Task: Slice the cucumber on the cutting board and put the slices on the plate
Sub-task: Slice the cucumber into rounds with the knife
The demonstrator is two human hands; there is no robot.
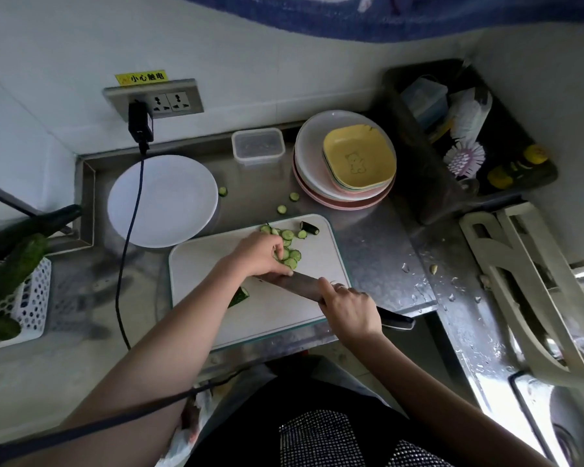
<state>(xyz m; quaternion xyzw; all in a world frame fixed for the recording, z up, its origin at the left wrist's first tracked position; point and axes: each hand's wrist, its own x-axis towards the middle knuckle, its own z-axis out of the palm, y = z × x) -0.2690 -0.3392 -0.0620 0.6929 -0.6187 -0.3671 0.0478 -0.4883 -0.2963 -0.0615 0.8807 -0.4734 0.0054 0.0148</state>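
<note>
I had the left hand (262,252) over the slices (289,252), its fingers curled and pinching a few near the middle of the board (321,261). The right hand (349,310) gripped the knife (284,281), blade lying flat on the board at the pile's 6 o'clock. I judged the slices thin, wet and slippery, light and easily bent, best gathered in a small stack by the rims. I counted about ten in the pile, three strays on the desk (368,251) toward 12 o'clock, and two cucumber ends: one (309,227) at the pile's 1 o'clock, one (240,295) at 7. The plate (182,197) sat bare at the board's 10 o'clock.
</note>
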